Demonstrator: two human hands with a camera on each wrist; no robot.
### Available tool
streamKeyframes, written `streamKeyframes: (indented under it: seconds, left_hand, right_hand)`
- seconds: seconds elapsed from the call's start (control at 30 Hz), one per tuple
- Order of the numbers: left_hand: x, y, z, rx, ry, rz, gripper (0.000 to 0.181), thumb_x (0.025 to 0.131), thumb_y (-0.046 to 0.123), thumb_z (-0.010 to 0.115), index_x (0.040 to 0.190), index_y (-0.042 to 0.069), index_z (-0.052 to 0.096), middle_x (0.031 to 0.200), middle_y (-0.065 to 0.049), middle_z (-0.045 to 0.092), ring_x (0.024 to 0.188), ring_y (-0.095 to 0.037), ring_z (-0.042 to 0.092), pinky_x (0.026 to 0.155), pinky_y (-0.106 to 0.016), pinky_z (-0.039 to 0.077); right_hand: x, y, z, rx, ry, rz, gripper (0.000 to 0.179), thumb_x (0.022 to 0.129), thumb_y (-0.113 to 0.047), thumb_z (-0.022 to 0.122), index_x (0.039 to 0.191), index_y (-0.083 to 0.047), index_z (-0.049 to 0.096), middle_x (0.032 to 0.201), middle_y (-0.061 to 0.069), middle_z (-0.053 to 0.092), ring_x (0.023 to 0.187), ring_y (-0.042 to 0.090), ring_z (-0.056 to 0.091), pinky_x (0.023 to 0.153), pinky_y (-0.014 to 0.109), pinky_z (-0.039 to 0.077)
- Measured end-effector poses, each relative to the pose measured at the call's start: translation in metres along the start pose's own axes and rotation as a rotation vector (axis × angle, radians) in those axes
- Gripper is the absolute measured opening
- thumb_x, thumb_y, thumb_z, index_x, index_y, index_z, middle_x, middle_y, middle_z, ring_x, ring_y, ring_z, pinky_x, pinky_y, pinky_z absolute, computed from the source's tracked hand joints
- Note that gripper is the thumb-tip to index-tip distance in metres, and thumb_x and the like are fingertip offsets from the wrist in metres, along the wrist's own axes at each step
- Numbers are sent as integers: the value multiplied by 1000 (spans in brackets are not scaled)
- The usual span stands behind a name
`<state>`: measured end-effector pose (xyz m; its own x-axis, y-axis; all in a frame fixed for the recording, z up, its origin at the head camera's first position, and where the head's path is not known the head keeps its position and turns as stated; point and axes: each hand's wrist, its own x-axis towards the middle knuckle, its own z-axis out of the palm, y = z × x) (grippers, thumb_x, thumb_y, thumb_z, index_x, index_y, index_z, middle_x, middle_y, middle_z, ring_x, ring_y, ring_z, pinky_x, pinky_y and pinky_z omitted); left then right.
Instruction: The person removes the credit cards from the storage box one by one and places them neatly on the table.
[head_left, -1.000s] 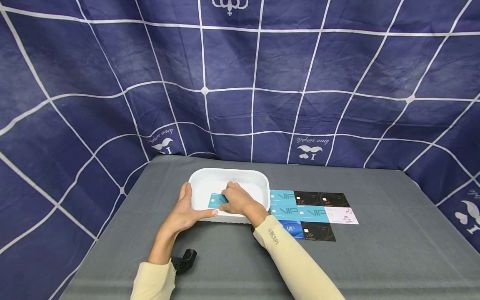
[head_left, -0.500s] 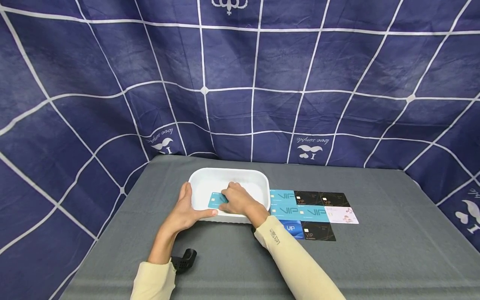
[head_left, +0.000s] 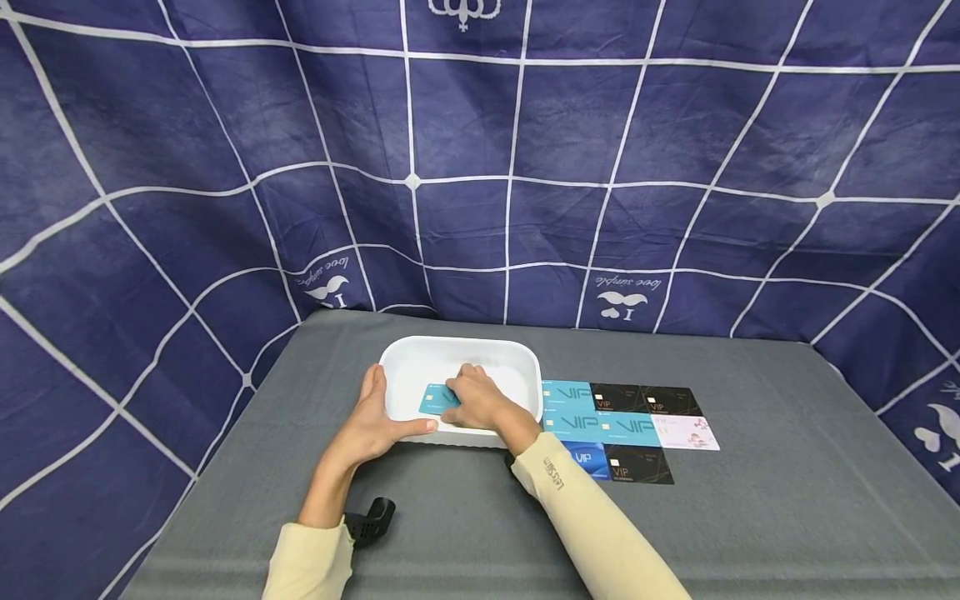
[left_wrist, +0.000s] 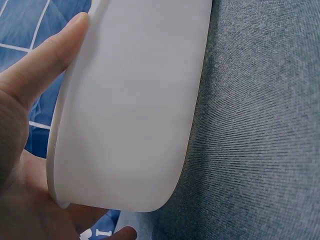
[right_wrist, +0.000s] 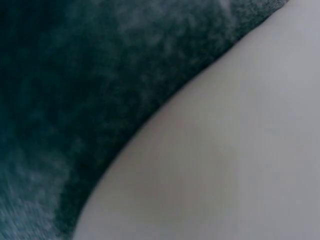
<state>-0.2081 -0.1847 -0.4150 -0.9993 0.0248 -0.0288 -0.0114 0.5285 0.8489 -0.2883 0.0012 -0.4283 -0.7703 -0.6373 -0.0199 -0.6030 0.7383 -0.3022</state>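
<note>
A white plastic box with rounded corners stands on the grey table. My left hand grips its left end, the thumb lying along the front rim. In the left wrist view that thumb bears on the rim of the white box, while other fingers reach around the end. Inside the box, my right hand holds a teal bank-style card by its right part, with fingers bent. The hand covers that part of the card. Only the box's outer wall, blurred, fills much of the right wrist view.
Right of the box, several cards lie edge to edge in rows: teal VIP cards, black ones, a blue one and a pink flowered one. The grey cloth-covered table ends at a blue checked curtain.
The teal card has shifted very slightly toward the back of the box in my right hand. My left hand keeps its hold, and the cards on the table stay put.
</note>
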Motion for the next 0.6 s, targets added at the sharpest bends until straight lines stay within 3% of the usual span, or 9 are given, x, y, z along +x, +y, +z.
streamKeyframes:
  seconds: [0.2, 0.6]
  left_hand:
    - [0, 0, 0, 11, -1, -6, 134, 72, 34, 88, 151, -9, -11, 160, -24, -12, 147, -38, -1, 117, -50, 10]
    - [1, -1, 0, 15, 3, -1, 135, 71, 34, 89, 151, -10, -11, 160, -25, -12, 147, -39, -2, 117, -50, 10]
  right_hand:
    - [-1, 1, 0, 69, 29, -3, 53, 84, -29, 77, 128, -2, 64, 110, 9, 55, 100, 21, 49, 84, 31, 43]
    - [-2, 1, -3, 184, 107, -52, 56, 77, -23, 81, 124, 2, 66, 108, 10, 60, 93, 18, 53, 82, 27, 45]
